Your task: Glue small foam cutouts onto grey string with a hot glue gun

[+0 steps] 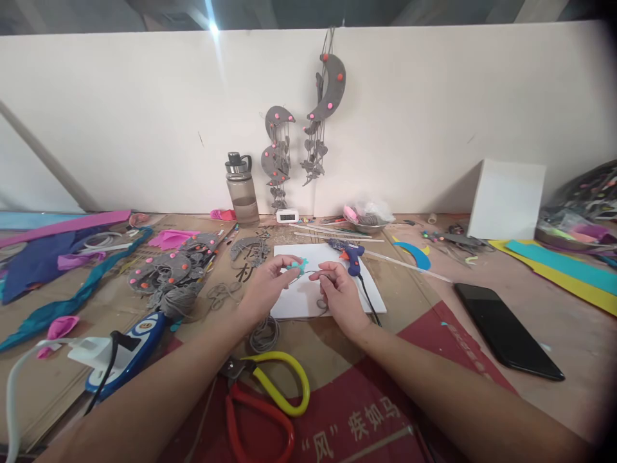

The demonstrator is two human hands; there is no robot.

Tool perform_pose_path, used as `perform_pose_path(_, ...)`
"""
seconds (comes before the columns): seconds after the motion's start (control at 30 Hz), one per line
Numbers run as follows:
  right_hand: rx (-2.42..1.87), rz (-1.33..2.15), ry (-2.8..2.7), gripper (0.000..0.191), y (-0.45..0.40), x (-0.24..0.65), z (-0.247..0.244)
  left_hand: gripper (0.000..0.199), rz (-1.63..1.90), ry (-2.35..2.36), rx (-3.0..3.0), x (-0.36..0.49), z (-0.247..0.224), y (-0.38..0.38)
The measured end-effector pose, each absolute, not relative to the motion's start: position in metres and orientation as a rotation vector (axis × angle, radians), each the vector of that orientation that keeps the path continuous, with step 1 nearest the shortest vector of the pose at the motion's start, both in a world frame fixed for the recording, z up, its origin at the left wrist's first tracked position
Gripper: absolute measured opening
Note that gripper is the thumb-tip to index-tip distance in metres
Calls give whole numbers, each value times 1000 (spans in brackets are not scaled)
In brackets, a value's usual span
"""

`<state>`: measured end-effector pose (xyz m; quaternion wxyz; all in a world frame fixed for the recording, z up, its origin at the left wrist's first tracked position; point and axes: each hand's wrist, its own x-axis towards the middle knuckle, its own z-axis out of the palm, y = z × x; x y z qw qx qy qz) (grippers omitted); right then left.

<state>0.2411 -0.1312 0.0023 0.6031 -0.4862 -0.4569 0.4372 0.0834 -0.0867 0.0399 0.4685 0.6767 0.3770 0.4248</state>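
Note:
My left hand (268,280) is closed, its thumb and fingers pinching a small turquoise cutout (299,265) whose full outline I cannot make out. Opposite it, my right hand (339,292) pinches a thin grey cord (315,272) that runs across to the turquoise piece. Both hands are above a white board (299,302). Just beyond my right fingers, a blue glue gun (354,256) lies on the board's far right corner, its black cable trailing toward me. A loose coil of grey cord (264,334) rests below my left wrist.
Scissors (270,386) with red and yellow handles lie between my forearms. A phone (506,331) is at right, a power strip (128,354) at left. Grey moon decorations (166,270) and felt strips cover the left side. A bottle (242,193) stands by the back wall.

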Motion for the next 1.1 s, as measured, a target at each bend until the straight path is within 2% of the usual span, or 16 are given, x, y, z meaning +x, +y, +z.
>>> perform_pose_path(0.2, -1075, 1041, -1124, 26, -134, 240, 8, 11, 727, 792, 1746, 81, 44, -90)
perform_pose_path(0.37, -1071, 972, -1162, 22, -136, 242, 13, 17, 557, 804, 1667, 76, 44, -86)
perform_pose_path(0.53, -1347, 786, -1357, 23, -131, 253, 26, 18, 767, 848, 1496, 63, 40, -68)
perform_pose_path(0.83, -1683, 745, -1959, 32, -137, 270, 75, 21, 1477, 811, 1021, 51, 36, -45)
perform_pose_path(0.97, -1609, 862, -2238, 31, -143, 276, 84, 23, 1656, 836, 888, 41, 38, -34)
perform_pose_path(1.1, -1581, 1022, -2449, 26, -145, 284, 88, 24, 1639, 812, 892, 41, 45, -37)
